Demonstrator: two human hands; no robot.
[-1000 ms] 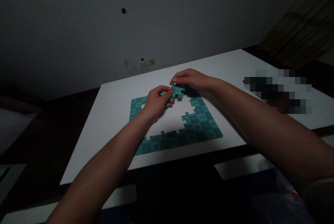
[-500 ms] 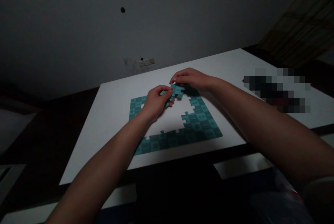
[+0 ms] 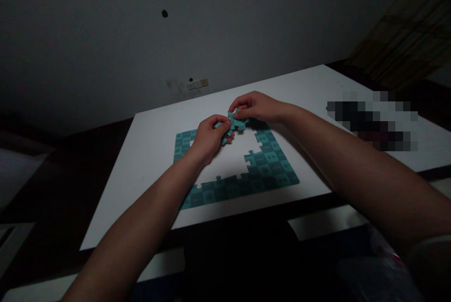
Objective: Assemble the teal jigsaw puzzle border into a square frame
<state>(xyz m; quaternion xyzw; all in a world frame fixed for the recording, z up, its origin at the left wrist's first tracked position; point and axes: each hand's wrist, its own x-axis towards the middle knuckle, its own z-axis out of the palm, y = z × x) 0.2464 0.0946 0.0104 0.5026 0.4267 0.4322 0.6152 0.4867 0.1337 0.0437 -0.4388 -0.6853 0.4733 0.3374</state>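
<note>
Teal puzzle pieces are held up off the table between my two hands. My left hand is closed, its thumb and fingers pinching the pieces from the left. Over their right side, my right hand is closed as well, with the thumb on top of a piece. How many pieces there are, and whether they are joined, I cannot tell. Below lies a teal checkered jigsaw puzzle with an open middle and knobbed inner edges. My left hand and forearm hide part of its left side.
The jigsaw lies on a white table that slants across the view. A blurred-out dark thing is at the table's right. Behind the table a grey wall carries a socket strip.
My right thumb has come down onto the top of the pieces, and they have tilted slightly. My left hand keeps its pinch, almost in the same place.
</note>
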